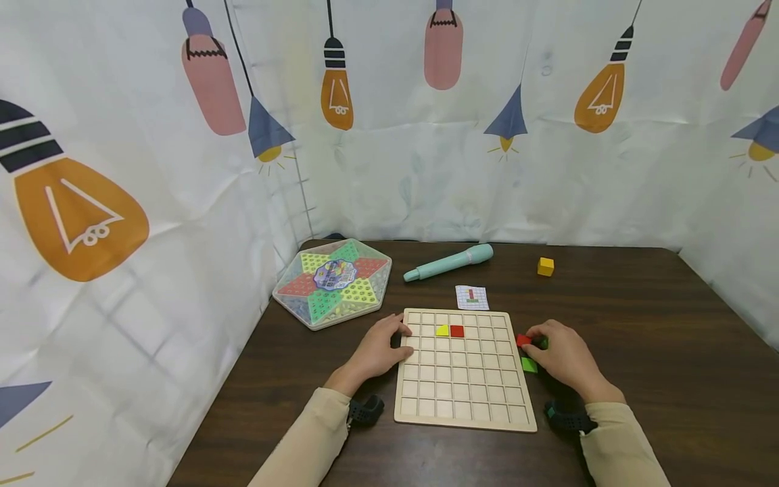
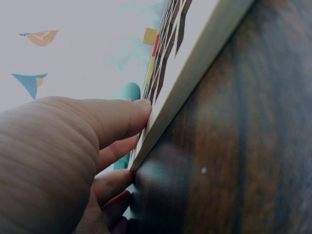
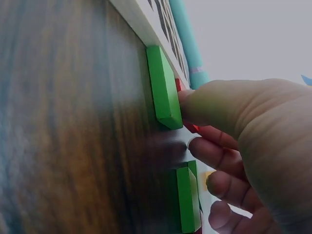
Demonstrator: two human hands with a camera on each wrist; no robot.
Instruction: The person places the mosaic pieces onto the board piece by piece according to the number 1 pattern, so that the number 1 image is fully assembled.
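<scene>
My left hand [image 1: 377,348] rests at the left edge of a light wooden grid board [image 1: 459,412], thumb and fingertips spread along the rim. The board carries a yellow tile [image 1: 442,331] beside a red tile [image 1: 457,331]. Off its right edge, my right hand [image 1: 562,348] pinches a loose red tile [image 1: 523,340] between thumb and forefinger. A green tile [image 3: 164,87] lies by the board's edge, just nearer than the thumb. Another green piece [image 3: 187,197] is below the fingers in the right wrist view, partly hidden by the hand in the head view.
Beyond the board lie a small pattern card [image 1: 471,297] and a teal pen-shaped tube [image 1: 448,262]. A hexagonal star-patterned game box [image 1: 377,297] sits at the back left, a yellow cube [image 1: 545,266] at the back right. Printed white fabric hangs behind the dark table [image 1: 681,379].
</scene>
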